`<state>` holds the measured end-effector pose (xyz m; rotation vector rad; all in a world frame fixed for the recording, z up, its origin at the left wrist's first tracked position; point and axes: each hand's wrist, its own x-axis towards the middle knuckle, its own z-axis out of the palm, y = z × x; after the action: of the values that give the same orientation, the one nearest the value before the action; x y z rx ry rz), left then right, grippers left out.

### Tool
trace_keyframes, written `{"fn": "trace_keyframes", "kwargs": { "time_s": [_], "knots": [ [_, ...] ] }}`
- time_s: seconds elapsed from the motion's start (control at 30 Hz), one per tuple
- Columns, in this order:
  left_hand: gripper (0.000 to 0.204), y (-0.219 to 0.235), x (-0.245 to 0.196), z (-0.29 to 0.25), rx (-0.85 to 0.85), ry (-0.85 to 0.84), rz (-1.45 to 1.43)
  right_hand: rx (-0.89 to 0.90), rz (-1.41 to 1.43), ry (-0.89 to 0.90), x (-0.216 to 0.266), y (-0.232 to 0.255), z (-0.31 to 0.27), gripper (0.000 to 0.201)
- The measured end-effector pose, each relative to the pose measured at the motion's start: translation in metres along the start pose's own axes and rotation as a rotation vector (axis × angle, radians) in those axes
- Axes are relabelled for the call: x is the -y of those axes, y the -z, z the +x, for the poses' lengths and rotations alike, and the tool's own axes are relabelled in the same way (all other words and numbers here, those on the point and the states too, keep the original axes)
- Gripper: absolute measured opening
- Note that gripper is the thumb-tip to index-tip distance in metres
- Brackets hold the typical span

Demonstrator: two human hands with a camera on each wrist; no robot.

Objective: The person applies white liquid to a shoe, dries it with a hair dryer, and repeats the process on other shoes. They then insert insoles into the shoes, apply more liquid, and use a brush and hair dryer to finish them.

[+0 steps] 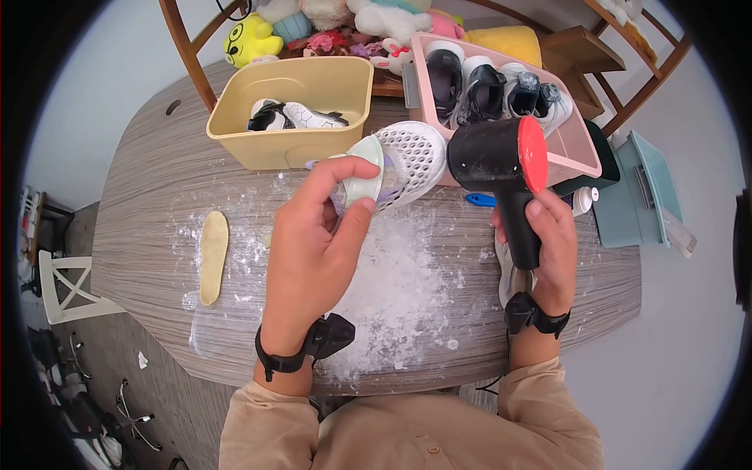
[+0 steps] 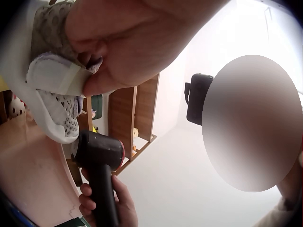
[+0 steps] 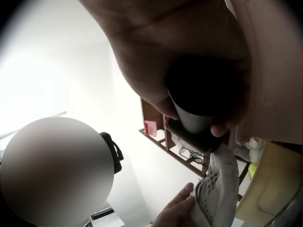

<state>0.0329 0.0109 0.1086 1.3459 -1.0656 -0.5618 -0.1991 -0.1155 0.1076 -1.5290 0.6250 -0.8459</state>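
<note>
My left hand (image 1: 313, 235) holds a white shoe (image 1: 419, 160) with a perforated toe, thumb and fingers pinching its pale green strap (image 1: 363, 188). Lilac trim shows along the shoe's side. My right hand (image 1: 554, 243) grips the handle of a black hair dryer (image 1: 487, 157) with a round red end. In the left wrist view, the front of the dryer (image 2: 97, 146) is right at the shoe's toe (image 2: 59, 130). A pale yellow insole (image 1: 213, 258) lies on the table to the left. Partly hidden behind my right hand is a light-coloured, sole-shaped piece (image 1: 505, 274).
White powder (image 1: 399, 298) is scattered over the wood-grain table. A yellow bin (image 1: 266, 149) with white-and-black shoes stands at the back; a pink bin (image 1: 580, 153) to its right holds several shoes. Near the dryer lie a blue-handled item (image 1: 479, 200) and a white bottle (image 1: 581, 201). Plush toys fill the shelf behind.
</note>
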Motion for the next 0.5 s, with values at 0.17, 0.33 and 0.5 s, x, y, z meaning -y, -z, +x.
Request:
{"fn": "trace_keyframes", "kwargs": {
  "time_s": [0.17,0.33,0.5],
  "knots": [
    [0.02,0.0002,0.001,0.0007,-0.016,-0.002,0.0,0.068,-0.036,0.034,0.0003,0.0001,-0.0011,0.041],
    [0.02,0.0002,-0.0002,0.0002,-0.008,0.004,-0.005,0.016,-0.005,0.013,0.0,0.0004,-0.0007,0.042],
    [0.021,-0.0005,-0.0009,0.0001,-0.014,0.01,-0.021,0.007,0.007,0.021,-0.0009,0.0003,-0.0005,0.041]
  ]
}}
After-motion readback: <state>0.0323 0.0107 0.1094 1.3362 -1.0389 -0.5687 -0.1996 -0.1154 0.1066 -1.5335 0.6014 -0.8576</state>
